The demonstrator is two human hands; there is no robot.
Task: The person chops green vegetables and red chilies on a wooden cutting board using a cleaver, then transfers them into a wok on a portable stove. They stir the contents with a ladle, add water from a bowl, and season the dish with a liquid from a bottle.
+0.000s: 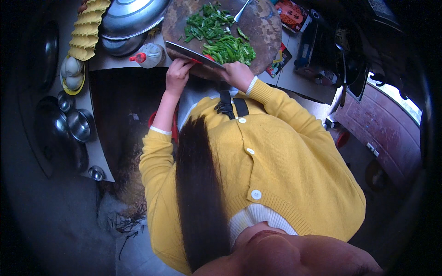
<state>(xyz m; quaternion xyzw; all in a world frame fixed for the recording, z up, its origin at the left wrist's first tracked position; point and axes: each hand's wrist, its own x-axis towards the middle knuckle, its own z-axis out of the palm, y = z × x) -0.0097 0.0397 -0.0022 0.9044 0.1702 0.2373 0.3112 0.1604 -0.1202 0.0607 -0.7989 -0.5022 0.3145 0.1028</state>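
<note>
A round wooden chopping board (269,38) lies at the top of the view. My right hand (238,75) grips a kitchen cleaver (193,53) near its handle end, the blade slanting across the board's near edge. At the near left edge of the board, my left hand (177,76) pinches a red pepper (196,61) with bent fingers close beside the blade. Beyond the cleaver rest sliced green pepper strips (230,51), with a bit of red at their near side. Farther back lies a pile of chopped green onions (207,26) beside a metal spoon (241,12).
A plastic bottle with a red cap (152,56) stands left of the board, near a large metal basin (133,17). Farther left are a yellow egg tray (84,32), whole eggs (73,69) and steel bowls (79,125). A dark wok (348,51) and food packets (291,14) are at right.
</note>
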